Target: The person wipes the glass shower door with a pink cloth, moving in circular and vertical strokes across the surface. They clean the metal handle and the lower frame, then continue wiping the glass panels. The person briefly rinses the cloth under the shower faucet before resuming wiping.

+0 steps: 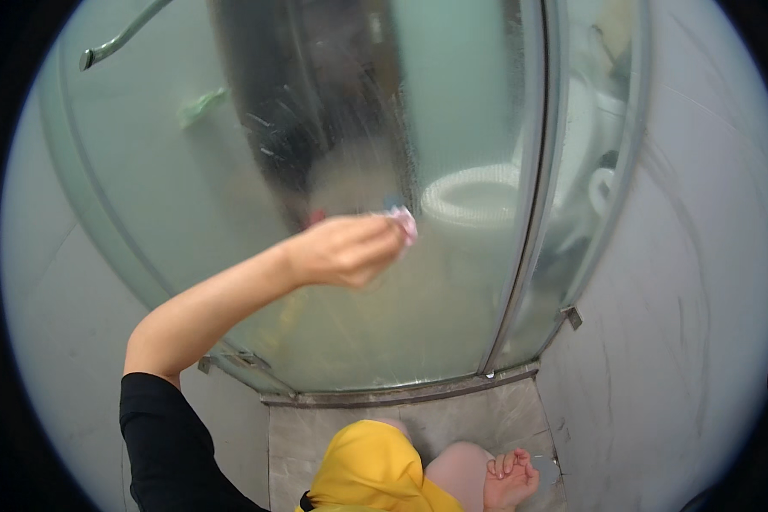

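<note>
My left hand (352, 251) is raised in front of the wet, frosted-looking glass panel (384, 333) of a shower enclosure. Its fingers are shut on a small pink and white cloth or pad (404, 225), mostly covered by the hand and slightly blurred. Whether the cloth touches the glass, I cannot tell. Streaks and droplets mark the pane above the hand. Low at the right, my right hand (511, 479) rests palm up beside my bent knee (461, 470), fingers loosely curled and holding nothing.
A metal door handle (125, 41) is at upper left. A metal frame post (530, 211) divides the glass at right. Behind the panes appear a white toilet seat (477, 195) and a blurred green item (203, 109). A low sill (397, 397) edges the tiled floor (333, 416).
</note>
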